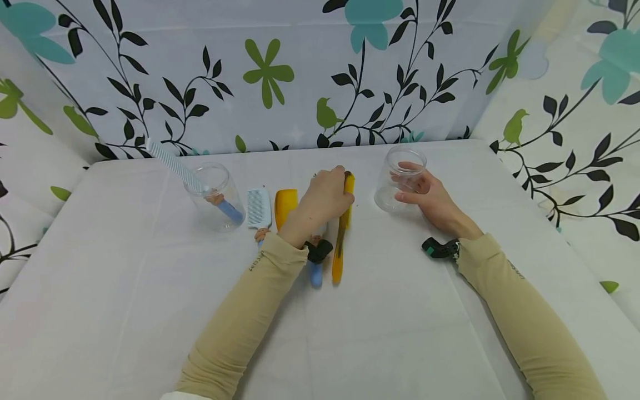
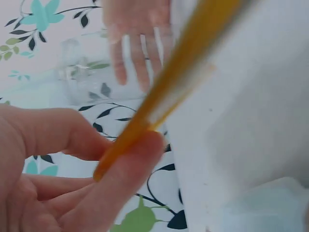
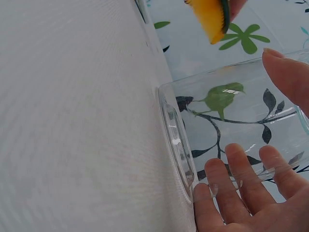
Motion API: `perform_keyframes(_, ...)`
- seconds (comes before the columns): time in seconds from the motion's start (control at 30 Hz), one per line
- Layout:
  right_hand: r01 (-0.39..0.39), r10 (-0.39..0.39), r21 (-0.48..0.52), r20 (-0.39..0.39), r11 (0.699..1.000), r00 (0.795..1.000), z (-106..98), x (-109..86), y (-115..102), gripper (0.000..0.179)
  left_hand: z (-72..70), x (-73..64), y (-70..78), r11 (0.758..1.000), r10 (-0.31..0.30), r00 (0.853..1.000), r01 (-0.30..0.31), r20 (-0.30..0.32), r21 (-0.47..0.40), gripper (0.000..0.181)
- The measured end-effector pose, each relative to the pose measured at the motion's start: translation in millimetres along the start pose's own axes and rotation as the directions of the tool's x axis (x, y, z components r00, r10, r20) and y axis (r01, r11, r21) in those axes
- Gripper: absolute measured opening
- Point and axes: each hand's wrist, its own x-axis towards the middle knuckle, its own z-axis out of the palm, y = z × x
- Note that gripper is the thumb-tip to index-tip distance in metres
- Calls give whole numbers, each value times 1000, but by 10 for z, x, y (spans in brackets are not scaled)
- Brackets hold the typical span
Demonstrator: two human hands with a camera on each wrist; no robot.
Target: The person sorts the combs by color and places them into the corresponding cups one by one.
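Observation:
My left hand (image 1: 322, 200) pinches the upper end of a long, flat yellow comb-like tool (image 1: 338, 261), between thumb and fingers in the left wrist view. In the right wrist view a dark toothed edge shows on the yellow tool (image 3: 207, 19). My right hand (image 1: 437, 203) grips an upright clear jar (image 1: 387, 191) at the table's back right, the thumb on one side and fingers spread along the other. Under my left wrist lies a blue handle (image 1: 315, 275), partly hidden by the hand and wristband.
A pale blue comb (image 1: 259, 208) and a flat yellow piece (image 1: 285, 204) lie left of my left hand. Further left, another clear jar (image 1: 220, 219) holds a pale blue comb (image 1: 175, 165) leaning out over its rim. A patterned curtain (image 1: 295, 116) stands behind the white table (image 1: 375, 333).

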Motion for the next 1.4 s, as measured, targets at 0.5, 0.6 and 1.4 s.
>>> perform_keyframes(0.5,-3,3,40,7,999,1000,-2,4,-4,68,-208,-65,119,893,71,961,-180,-266,-413,52)
perform_keyframes(0.6,-11,10,29,4,1000,1000,5,4,-8,68,-208,-68,124,842,77,938,-243,-339,-481,50)
perform_keyframes(1.4,6,-6,9,-11,1000,1000,-25,24,22,67,-264,-101,250,507,90,787,-564,-611,-652,39)
